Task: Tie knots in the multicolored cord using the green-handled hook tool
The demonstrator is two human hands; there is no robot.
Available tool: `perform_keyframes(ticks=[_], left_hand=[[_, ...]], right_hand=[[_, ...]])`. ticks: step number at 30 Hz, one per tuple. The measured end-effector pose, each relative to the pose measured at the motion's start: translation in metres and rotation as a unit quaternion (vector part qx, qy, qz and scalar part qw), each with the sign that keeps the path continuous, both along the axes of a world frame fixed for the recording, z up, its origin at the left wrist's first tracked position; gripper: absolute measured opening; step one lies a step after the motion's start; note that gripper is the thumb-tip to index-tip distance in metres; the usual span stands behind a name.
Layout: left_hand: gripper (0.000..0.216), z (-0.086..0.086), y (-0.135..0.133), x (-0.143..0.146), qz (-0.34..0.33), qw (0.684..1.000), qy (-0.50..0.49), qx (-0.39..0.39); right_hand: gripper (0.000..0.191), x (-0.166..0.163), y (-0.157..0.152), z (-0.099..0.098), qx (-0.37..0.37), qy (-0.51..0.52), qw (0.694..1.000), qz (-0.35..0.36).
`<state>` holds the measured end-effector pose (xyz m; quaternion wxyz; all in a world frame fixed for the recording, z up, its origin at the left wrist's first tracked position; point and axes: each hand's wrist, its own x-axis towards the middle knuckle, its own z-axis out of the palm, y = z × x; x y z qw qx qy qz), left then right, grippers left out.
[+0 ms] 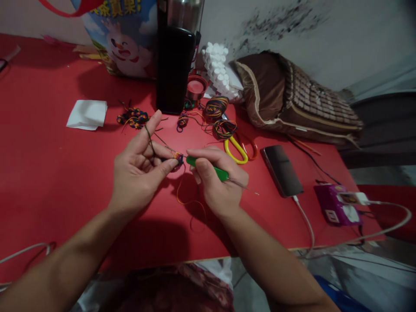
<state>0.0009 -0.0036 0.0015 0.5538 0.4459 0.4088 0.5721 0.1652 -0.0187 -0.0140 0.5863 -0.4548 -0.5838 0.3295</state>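
My left hand [139,167] pinches a small dark multicoloured crochet piece [177,160] between thumb and fingers. Dark yarn [149,138] loops over its raised index finger. In my right hand [219,177] is a crochet hook with a green handle [222,174]; its front tip meets the crochet piece, and a thin metal end sticks out behind the hand. A loose orange-and-dark yarn tail [188,202] hangs from the piece onto the table. Beyond my hands lie several finished-looking crochet bits [133,118] and balls of variegated yarn [216,107].
Scissors with yellow and red handles [236,150] lie right of my hands. A black phone [282,171] on a white cable, a purple power block [336,206], a folded white tissue [87,115], an upright black phone-like object [174,71] and a quilted brown cushion [302,99] share the red table [65,182].
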Motion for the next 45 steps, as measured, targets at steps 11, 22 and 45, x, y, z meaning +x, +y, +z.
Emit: perform_keyframes(ticks=[11, 22, 45], left_hand=[[0.064, -0.004, 0.002, 0.001, -0.086, 0.976, -0.172, -0.098], [0.063, -0.001, 0.014, -0.013, -0.078, 0.988, -0.121, -0.053], [0.057, 0.009, 0.017, -0.02, -0.191, 0.965, -0.15, -0.101]], right_hand=[[0.022, 0.0, -0.005, 0.002, 0.153, -0.11, 0.982, 0.027], [0.024, 0.006, 0.004, -0.005, 0.071, 0.047, 0.995, 0.042], [0.025, 0.021, 0.003, 0.025, -0.023, 0.102, 0.994, 0.029]])
